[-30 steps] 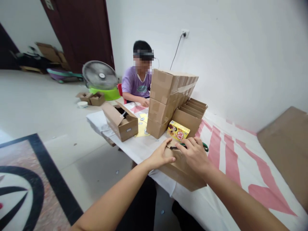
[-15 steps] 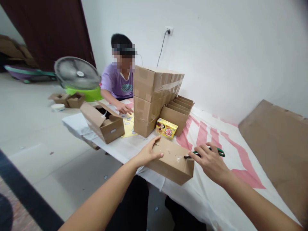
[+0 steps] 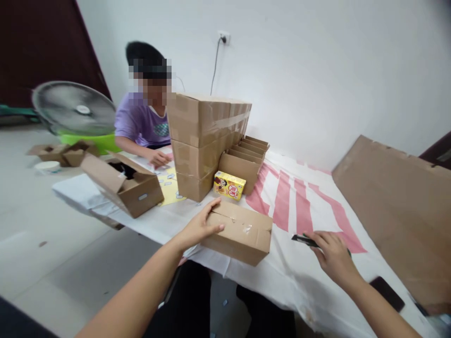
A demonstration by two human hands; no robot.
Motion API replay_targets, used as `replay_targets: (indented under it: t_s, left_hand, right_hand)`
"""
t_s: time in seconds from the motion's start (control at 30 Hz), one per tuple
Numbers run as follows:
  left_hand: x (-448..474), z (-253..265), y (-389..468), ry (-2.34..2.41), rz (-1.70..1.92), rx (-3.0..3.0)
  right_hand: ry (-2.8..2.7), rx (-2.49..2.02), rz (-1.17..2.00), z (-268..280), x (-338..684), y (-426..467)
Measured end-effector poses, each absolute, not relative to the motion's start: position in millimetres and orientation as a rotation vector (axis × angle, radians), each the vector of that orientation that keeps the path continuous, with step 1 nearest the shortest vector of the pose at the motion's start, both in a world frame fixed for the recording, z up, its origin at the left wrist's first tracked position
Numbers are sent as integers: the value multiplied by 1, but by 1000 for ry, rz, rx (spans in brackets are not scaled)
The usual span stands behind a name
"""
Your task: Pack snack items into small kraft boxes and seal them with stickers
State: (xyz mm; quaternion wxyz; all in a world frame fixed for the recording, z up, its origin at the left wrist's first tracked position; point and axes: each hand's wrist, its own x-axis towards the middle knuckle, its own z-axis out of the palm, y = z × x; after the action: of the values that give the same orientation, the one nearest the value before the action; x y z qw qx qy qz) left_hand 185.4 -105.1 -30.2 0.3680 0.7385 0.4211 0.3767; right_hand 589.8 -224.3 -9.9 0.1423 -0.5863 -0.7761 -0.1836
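Note:
A small closed cardboard box (image 3: 243, 230) lies on the cloth in front of me, with scraps of clear tape on its top. My left hand (image 3: 200, 225) grips its left end, thumb on the top face and fingers along the far edge. Off to the right of the box, my right hand (image 3: 331, 256) is closed round a box cutter (image 3: 305, 240), its tip pointing left and a bit of green showing behind the fingers. Just behind the box stands a yellow snack carton (image 3: 229, 186).
Taped cardboard boxes (image 3: 186, 157) are stacked mid-table, with several upright open boxes (image 3: 241, 171) beside them. An open box (image 3: 141, 192) sits at left. Across the table is a person (image 3: 141, 119). A phone (image 3: 387, 293) and a large cardboard sheet (image 3: 391, 211) are at right.
My right hand has drawn the box cutter off the box's top, to the right and towards me. The left hand stays on the box. The whole view has turned somewhat right.

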Motion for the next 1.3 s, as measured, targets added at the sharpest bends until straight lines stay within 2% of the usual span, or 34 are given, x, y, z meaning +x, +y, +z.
replay_targets:
  t_s: [0.13, 0.23, 0.3, 0.4, 0.47, 0.5, 0.57, 0.63, 0.7, 0.8, 0.9, 1.13, 1.3]
  left_hand:
    - [195, -33, -108, 1083, 945, 1937]
    - [205, -33, -110, 1127, 942, 1958]
    - [212, -32, -118, 1222, 1027, 1998]
    - [224, -34, -146, 1438, 1427, 2056]
    - [237, -40, -174, 1350, 1640, 2086]
    - [246, -46, -188, 1178, 1609, 2117]
    - [268, -60, -214, 838, 1161, 2053]
    - [293, -77, -230, 798, 677, 1730]
    - [315, -93, -237, 767, 430, 1362]
    - [332, -108, -236, 711, 402, 1018]
    - [333, -114, -232, 721, 466, 933]
    - [325, -134, -230, 895, 509, 1155]
    - [317, -131, -234, 969, 595, 1537]
  right_hand:
    - [-2176, -1862, -56, -63, 615, -266]
    - [-2133, -1904, 166, -79, 610, -295]
    - [-2104, -1902, 189, -79, 603, -308]
    - [-2085, -1874, 117, -73, 591, -319]
    - [-2086, -1838, 64, -69, 583, -323]
    - [-2086, -1815, 51, -68, 579, -324]
    - [-2083, -1764, 52, -66, 569, -324]
    - [-2078, -1708, 72, -66, 558, -321]
    - [-2082, -1650, 101, -67, 545, -317]
    - [-2112, -1581, 139, -70, 530, -312]
    - [-2141, -1562, 114, -76, 527, -309]
    - [-2072, -1867, -236, -99, 580, -278]
    - [-1959, -1941, -210, -104, 586, -272]
